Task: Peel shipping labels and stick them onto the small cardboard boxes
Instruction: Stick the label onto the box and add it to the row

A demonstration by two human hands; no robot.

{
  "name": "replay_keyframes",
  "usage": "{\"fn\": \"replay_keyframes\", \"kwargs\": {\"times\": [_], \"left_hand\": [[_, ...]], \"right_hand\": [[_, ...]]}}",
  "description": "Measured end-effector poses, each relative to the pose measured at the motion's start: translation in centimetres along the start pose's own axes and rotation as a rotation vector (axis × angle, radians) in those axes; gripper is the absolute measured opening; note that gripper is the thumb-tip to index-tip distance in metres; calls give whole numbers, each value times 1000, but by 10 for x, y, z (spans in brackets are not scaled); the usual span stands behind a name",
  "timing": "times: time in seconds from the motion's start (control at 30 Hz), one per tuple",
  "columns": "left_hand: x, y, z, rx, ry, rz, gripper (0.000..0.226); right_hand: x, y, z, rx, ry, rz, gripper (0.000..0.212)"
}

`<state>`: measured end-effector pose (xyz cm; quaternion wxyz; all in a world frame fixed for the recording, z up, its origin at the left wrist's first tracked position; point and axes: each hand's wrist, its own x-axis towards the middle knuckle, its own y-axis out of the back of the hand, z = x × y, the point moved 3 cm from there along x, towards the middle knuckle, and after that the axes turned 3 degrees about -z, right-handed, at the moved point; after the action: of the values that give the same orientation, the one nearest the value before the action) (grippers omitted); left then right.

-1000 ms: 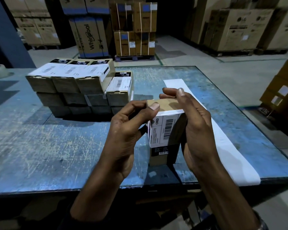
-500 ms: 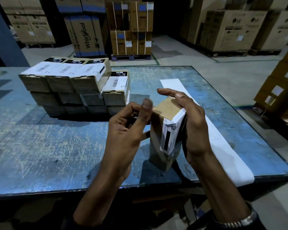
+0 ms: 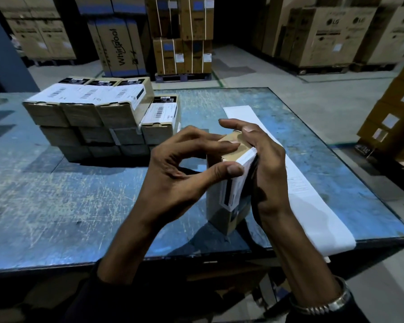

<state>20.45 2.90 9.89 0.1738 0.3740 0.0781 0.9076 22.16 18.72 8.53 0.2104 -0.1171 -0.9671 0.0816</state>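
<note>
We hold a small cardboard box (image 3: 229, 201) upright between our two hands, standing on end near the front of the blue table (image 3: 79, 194). Our left hand (image 3: 173, 180) grips it from the left: the thumb presses the white shipping label (image 3: 233, 190) at the box's upper front corner, and the curled fingers lie across the brown top flap. Our right hand (image 3: 264, 169) wraps the box's right side, palm against it, with the fingers arched over the far edge of the top. The label covers the face turned toward us and wraps up onto the top edge.

Just to the right of the box, partly under our right hand, a long white strip of label backing (image 3: 313, 206) runs along the table and hangs over its front edge. A metal watch band (image 3: 324, 301) sits on our right wrist.

Farther back on the left of the table stands a stack of labelled boxes (image 3: 91, 117), three layers high, with one lower box just beside its right end. Beyond the table, large cartons (image 3: 117, 47) stand on the warehouse floor.
</note>
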Motion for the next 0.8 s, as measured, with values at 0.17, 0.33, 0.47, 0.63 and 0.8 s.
{"fn": "replay_keyframes", "kwargs": {"times": [0.17,0.33,0.47,0.63,0.8], "left_hand": [[11,11,-2,77,-39,-92,28],[7,14,-1,-30,24,-191,28],[11,10,4,12,-47,-178,44],[18,13,8,23,-44,-191,30],[20,13,7,89,-34,-189,19]], "right_hand": [[2,-2,2,25,-10,-15,40],[0,-2,2,-10,3,22,40],[-1,-2,-1,-11,-19,24,38],[-2,-2,-1,15,-45,27,37],[-2,-2,0,4,-28,33,37]]}}
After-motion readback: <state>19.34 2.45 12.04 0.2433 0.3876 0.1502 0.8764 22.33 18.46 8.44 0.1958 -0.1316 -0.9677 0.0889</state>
